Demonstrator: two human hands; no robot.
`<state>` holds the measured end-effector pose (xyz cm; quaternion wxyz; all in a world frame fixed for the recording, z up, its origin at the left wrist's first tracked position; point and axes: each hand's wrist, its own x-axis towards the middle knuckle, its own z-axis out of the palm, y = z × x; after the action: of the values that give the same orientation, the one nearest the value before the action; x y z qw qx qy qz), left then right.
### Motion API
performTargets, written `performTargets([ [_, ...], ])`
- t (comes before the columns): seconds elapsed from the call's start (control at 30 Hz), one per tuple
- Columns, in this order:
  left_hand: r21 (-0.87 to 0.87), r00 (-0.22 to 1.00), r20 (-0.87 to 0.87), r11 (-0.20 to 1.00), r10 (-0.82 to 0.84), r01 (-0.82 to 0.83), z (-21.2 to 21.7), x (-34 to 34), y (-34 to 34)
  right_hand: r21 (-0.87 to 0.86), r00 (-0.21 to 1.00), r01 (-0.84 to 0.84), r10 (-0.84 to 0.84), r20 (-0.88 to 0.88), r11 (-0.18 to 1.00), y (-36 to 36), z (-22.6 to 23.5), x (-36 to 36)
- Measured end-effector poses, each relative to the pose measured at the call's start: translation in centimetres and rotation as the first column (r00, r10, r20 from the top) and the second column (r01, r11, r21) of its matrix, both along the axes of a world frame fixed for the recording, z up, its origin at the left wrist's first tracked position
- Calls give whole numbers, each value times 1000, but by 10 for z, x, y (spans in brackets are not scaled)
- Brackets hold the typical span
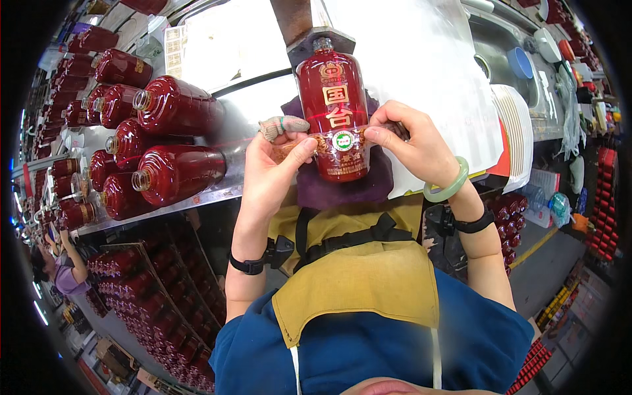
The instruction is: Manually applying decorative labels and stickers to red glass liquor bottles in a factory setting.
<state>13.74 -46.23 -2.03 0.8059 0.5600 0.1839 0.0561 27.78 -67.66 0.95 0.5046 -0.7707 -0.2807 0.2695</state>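
A dark red glass bottle (316, 82) with gold lettering lies on its back on a purple cloth (345, 189), its neck against a metal stop (342, 43). Across its lower front runs a thin decorative label strip (322, 143) with a round green-and-white emblem. My left hand (273, 158), a knitted cover on one finger, pinches the strip's left end. At the right end, my right hand (415, 141) pinches it between thumb and fingers. The strip lies over the bottle; whether it is stuck down I cannot tell.
Several red bottles (181, 105) lie on the table's left side. Sheets of labels (174, 52) are beyond them. A stack of pale sheets (512, 118) and a blue cup (520, 62) are to the right. Bottle racks (158, 289) stand below left, and another person (69, 276) is at far left.
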Motion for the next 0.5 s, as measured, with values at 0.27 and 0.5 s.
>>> performTargets([
  [0.27, 5, 1000, -8, 1000, 13, -13, 1, 0, -1, 10, 1000, -1, 1, 3, 1000, 0, -2, 0],
  [0.5, 9, 1000, -12, 1000, 26, -26, 3, 0, -4, 3, 1000, 2, -2, -11, 1000, 1, 2, -1],
])
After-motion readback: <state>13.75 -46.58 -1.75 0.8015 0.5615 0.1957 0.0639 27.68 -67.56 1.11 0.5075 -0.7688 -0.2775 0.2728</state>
